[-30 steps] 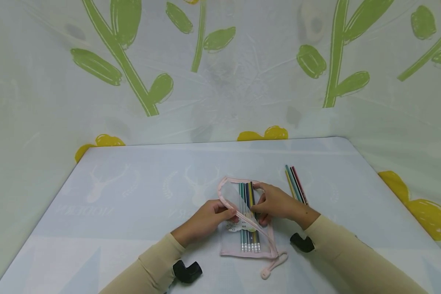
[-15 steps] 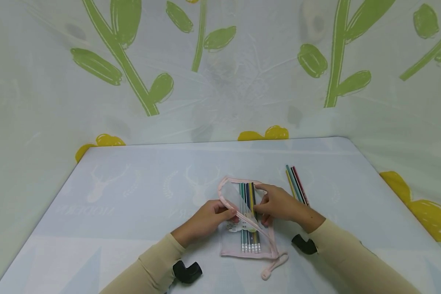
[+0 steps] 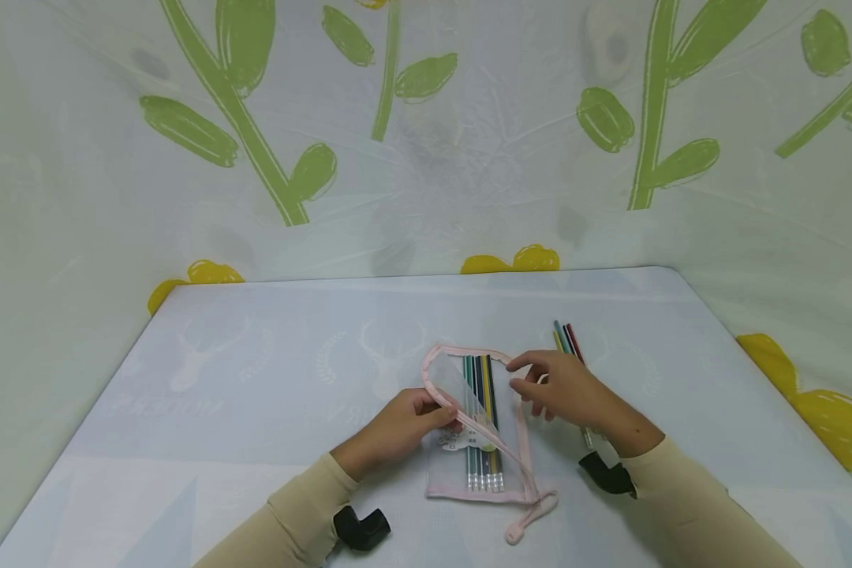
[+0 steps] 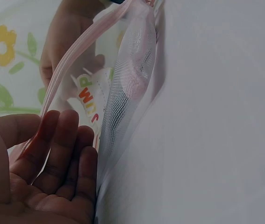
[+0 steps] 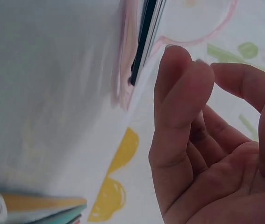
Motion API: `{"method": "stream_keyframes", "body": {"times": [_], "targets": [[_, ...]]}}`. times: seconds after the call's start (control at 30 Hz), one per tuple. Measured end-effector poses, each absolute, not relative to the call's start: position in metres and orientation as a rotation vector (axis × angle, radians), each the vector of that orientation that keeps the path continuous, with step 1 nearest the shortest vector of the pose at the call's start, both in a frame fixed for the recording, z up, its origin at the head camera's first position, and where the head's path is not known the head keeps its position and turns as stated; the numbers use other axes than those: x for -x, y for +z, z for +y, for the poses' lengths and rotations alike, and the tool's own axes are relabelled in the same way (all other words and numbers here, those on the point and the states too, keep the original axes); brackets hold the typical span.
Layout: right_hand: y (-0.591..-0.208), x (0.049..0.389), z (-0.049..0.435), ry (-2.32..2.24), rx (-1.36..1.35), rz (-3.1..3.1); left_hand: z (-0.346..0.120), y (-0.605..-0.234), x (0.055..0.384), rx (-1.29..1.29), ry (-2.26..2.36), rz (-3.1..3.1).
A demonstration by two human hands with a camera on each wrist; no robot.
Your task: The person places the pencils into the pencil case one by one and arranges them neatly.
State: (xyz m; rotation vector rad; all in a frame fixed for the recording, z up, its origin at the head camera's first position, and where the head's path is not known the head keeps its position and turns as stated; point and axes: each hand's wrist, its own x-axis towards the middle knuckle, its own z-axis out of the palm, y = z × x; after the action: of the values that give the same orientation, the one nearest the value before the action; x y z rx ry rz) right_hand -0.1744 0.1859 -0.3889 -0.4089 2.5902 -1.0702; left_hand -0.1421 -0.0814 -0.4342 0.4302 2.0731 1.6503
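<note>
A mesh pencil pouch (image 3: 446,496) with pink trim lies on the table, its mouth spread apart. Several pencils (image 3: 479,386) lie side by side in it, metal eraser ends toward the person. My left hand (image 3: 406,422) pinches the pouch's pink zip edge between thumb and index finger; the left wrist view shows this pink edge (image 4: 83,42) close up. Just off the pouch's upper right side is my right hand (image 3: 568,390), holding nothing. In the right wrist view its fingers (image 5: 172,107) are bent loosely, apart from the pencils.
A few loose pencils (image 3: 573,341) lie right of the pouch, partly hidden behind the right hand. A pink zip pull (image 3: 528,521) trails from the pouch's lower right corner. Black wrist mounts (image 3: 362,527) sit under both sleeves. A flower-patterned sheet (image 3: 433,173) hangs behind the table.
My right hand has let go of the pencils in the pouch and moved right, now partly covering the loose pencils. My left hand has stayed on the zip edge.
</note>
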Motion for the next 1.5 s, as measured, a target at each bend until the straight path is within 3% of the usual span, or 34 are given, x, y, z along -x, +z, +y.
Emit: {"method": "stream_keyframes", "body": {"times": [1.5], "targets": [[-0.398,0.189,0.219,-0.821,0.348,2.924,-0.081,-0.437,0.141,-0.430,1.663,2.069]]}}
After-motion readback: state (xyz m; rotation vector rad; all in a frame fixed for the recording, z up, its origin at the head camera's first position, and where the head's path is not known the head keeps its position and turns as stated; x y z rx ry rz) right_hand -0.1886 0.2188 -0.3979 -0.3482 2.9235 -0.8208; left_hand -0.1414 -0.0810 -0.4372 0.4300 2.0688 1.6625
